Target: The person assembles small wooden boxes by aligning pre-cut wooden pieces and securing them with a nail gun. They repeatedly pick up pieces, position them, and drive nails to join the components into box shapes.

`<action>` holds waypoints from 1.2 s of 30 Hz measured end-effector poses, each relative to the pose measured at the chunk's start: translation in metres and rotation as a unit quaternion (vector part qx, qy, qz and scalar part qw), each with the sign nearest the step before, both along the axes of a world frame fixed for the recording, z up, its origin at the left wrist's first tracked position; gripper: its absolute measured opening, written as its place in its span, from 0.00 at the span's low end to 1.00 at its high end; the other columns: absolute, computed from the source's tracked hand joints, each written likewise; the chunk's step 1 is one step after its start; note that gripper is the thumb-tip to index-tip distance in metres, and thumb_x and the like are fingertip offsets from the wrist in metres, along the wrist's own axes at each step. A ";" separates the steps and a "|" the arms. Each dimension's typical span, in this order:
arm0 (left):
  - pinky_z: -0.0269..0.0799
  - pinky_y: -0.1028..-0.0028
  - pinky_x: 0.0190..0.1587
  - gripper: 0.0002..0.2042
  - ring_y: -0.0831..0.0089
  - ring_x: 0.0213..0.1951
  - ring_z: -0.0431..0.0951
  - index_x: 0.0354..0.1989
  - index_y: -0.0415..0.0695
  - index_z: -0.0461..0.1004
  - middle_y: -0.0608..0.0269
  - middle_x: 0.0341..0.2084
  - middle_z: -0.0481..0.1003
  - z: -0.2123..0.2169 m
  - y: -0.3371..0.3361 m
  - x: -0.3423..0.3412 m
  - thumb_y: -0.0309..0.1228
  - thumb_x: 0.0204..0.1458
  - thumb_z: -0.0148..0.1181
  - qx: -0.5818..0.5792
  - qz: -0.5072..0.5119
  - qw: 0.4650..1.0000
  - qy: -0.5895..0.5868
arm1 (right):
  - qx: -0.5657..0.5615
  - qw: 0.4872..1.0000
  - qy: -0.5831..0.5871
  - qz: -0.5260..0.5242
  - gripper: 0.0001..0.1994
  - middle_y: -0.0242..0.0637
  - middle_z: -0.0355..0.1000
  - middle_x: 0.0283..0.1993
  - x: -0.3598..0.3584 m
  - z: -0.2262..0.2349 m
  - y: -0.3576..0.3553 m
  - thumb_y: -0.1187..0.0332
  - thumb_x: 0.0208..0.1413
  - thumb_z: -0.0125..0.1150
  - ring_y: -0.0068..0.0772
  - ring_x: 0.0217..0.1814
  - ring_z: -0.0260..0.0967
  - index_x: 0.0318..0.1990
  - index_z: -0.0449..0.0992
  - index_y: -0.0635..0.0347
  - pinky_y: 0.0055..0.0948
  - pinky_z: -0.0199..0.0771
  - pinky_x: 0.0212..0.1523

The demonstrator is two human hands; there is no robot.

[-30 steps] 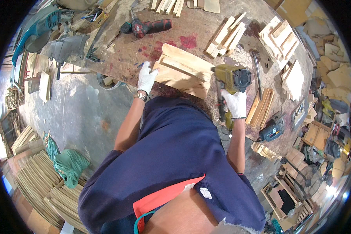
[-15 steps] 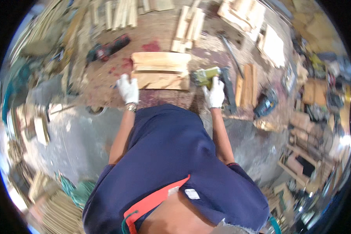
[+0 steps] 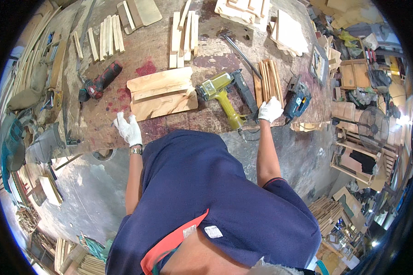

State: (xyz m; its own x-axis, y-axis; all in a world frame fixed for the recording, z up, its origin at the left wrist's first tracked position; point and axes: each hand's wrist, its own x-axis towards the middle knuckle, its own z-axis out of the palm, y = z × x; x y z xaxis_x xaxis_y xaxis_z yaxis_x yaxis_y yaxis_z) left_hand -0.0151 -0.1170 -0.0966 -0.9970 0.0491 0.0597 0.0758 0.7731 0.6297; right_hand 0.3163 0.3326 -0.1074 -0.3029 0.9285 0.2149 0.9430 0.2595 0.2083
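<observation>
My left hand [image 3: 128, 129], in a white glove, rests at the near edge of the workbench with its fingers apart, holding nothing. Beside it lie joined wooden boards [image 3: 163, 94], with a narrow piece standing along the middle. My right hand [image 3: 270, 110], also gloved, is at the near end of a bundle of wooden strips [image 3: 271, 79], its fingers curled over the ends; the glove hides the exact grip. Between the hands, a yellow-green nail gun [image 3: 225, 98] with a black magazine lies on its side, touched by neither hand.
A blue jigsaw [image 3: 298, 101] lies right of the strips. A dark metal bar [image 3: 242, 55] points at them from behind. A red-and-black cordless drill [image 3: 101, 82] lies at left. More strips [image 3: 183, 39] and pale panels [image 3: 289, 34] lie farther back on the workbench [image 3: 156, 50].
My right hand has let go of the nail gun and moved right to the wooden strips. My left hand has come away from the boards. The whole view has shifted.
</observation>
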 end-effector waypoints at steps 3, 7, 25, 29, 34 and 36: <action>0.66 0.54 0.56 0.20 0.44 0.54 0.71 0.54 0.41 0.71 0.43 0.48 0.70 0.004 -0.002 0.007 0.32 0.54 0.64 0.000 0.007 1.000 0.012 | 0.043 0.998 0.019 0.053 0.11 0.39 0.76 0.32 0.006 -0.006 0.000 0.57 0.48 0.70 0.48 0.39 0.75 0.32 0.77 0.50 0.51 0.71 0.45; 0.68 0.54 0.55 0.19 0.45 0.53 0.72 0.53 0.41 0.73 0.44 0.48 0.71 0.001 -0.011 0.014 0.31 0.53 0.64 0.014 0.034 0.999 0.001 | 0.069 0.991 0.097 0.056 0.05 0.40 0.76 0.29 0.018 -0.016 0.010 0.63 0.50 0.65 0.47 0.34 0.76 0.26 0.79 0.50 0.43 0.77 0.36; 0.72 0.65 0.49 0.15 0.60 0.44 0.81 0.47 0.36 0.77 0.50 0.40 0.81 -0.027 -0.033 0.015 0.36 0.62 0.57 0.218 0.029 0.959 -0.181 | -0.229 0.724 0.363 0.540 0.09 0.44 0.81 0.42 -0.169 0.044 -0.189 0.74 0.55 0.65 0.47 0.42 0.79 0.44 0.80 0.58 0.40 0.80 0.43; 0.70 0.65 0.38 0.14 0.65 0.33 0.77 0.45 0.39 0.76 0.58 0.29 0.77 -0.017 -0.026 0.013 0.38 0.64 0.56 0.183 -0.024 0.960 -0.212 | -0.153 0.711 0.208 0.654 0.16 0.41 0.73 0.47 -0.190 0.028 -0.193 0.72 0.49 0.64 0.47 0.51 0.72 0.47 0.79 0.56 0.38 0.72 0.51; 0.70 0.65 0.37 0.13 0.67 0.32 0.78 0.46 0.40 0.76 0.58 0.28 0.77 -0.024 -0.023 0.011 0.37 0.63 0.56 0.163 -0.037 0.974 -0.156 | -0.197 0.771 0.258 0.548 0.19 0.44 0.74 0.48 -0.173 0.007 -0.194 0.72 0.48 0.68 0.51 0.50 0.73 0.51 0.77 0.56 0.42 0.75 0.48; 0.71 0.65 0.39 0.12 0.66 0.34 0.79 0.47 0.39 0.76 0.57 0.30 0.78 -0.033 -0.022 0.009 0.35 0.62 0.57 0.182 -0.031 0.969 -0.166 | -0.282 0.801 0.302 0.433 0.18 0.46 0.75 0.46 -0.165 -0.006 -0.195 0.72 0.51 0.69 0.51 0.47 0.74 0.50 0.77 0.56 0.43 0.76 0.46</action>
State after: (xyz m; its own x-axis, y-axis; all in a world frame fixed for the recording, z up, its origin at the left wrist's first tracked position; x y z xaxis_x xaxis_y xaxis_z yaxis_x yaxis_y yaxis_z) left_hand -0.0056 -0.1393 -0.1294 -0.9601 0.1456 -0.2390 -0.1382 0.4956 0.8575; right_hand 0.1510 0.1372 -0.1137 -0.8850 0.4271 0.1853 0.2426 0.7628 -0.5994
